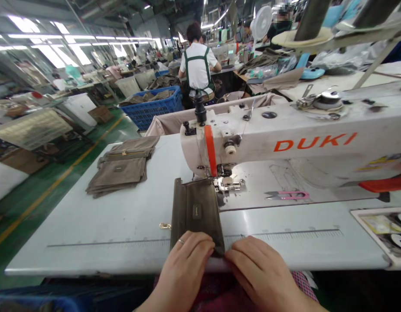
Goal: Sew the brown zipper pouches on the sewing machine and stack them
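A dark brown zippered fabric pouch (200, 216) lies under the head of the sewing machine (207, 151), its right edge running up to the presser foot (228, 184). It bears a small label, and a gold zipper pull (165, 225) sticks out at its left side. My left hand (190, 255) grips the near end of the pouch, fingers bent over it, a ring on one finger. At the near right corner, the fingertips of my right hand (252, 260) pinch the pouch's edge. Both thumbs are mostly hidden.
A stack of similar brown pouches (122, 167) lies on the table's left. Pink thread snips (288, 195) rest right of the presser foot. Bobbins (400, 240) sit in a tray at the right edge. Beyond are a blue crate (154, 106) and a person (198, 65) facing away.
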{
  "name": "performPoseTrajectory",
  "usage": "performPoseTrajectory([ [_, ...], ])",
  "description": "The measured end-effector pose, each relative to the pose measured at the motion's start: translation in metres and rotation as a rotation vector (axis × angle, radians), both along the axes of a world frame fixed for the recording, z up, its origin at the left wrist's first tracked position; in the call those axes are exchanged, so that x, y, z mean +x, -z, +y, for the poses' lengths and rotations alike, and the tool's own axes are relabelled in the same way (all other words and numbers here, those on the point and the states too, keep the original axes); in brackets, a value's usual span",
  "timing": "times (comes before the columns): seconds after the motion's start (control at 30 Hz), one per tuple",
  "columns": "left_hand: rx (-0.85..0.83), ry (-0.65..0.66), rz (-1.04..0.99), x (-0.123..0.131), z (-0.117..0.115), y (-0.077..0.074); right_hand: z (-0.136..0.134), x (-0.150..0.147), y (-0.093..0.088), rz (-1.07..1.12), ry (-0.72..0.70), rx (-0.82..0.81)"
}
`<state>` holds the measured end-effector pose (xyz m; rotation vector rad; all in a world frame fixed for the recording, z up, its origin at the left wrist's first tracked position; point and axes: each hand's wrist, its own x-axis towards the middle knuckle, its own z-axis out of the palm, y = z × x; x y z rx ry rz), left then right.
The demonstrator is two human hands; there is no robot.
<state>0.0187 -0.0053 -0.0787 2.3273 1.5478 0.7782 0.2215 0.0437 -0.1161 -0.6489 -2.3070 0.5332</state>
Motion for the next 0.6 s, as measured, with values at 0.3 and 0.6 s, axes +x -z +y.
performPoseTrajectory([
  [0.3, -0.026, -0.096, -0.059, 0.0021, -0.0052, 0.0022, 0.0009, -0.0045, -0.0008, -0.032, -0.001, 0.088],
  [0.6, 0.03, -0.099, -0.021, 0.0013, -0.0048, -0.002, 0.0032, -0.0057, -0.002, -0.016, 0.014, 0.102],
])
